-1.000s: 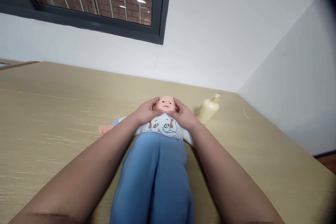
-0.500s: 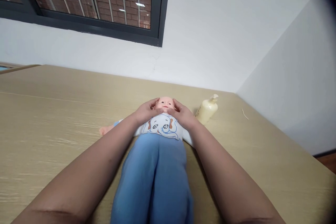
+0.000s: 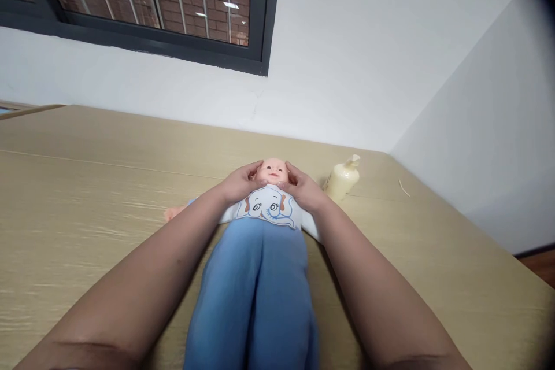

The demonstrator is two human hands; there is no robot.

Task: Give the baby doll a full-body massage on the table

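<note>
A baby doll lies on its back on the wooden table, its head away from me. It wears a white top with an elephant face and blue trousers. My left hand cups the left side of the doll's head, thumb near its chin. On the other side, my right hand holds the head in the same way. Parts of both hands' fingers are hidden behind the head. One doll hand shows beyond my left forearm.
A pale yellow pump bottle stands just right of my right hand. Farther right lies a thin, light strip. Behind the table are a white wall and a dark-framed window.
Both hands stay on the doll's head. The thumbs have shifted very slightly near its chin, and the view has moved a little.
</note>
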